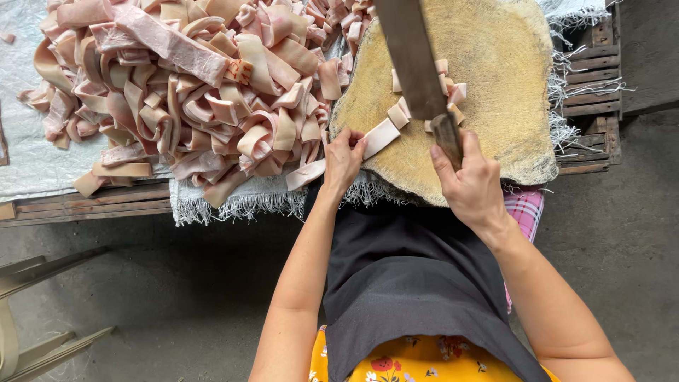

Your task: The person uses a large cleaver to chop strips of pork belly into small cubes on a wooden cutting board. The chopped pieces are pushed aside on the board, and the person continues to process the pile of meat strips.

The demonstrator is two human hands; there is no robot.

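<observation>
My right hand grips the handle of a large cleaver, its blade raised over a round, worn wooden chopping block. My left hand pinches a long pale pink strip of pork skin that lies from the cloth onto the block's near left edge. Several short cut pieces lie on the block beside and under the blade.
A big heap of pork skin strips lies on a white woven cloth to the left, on a wooden pallet. A grey concrete floor is below. Part of a plastic chair shows at bottom left.
</observation>
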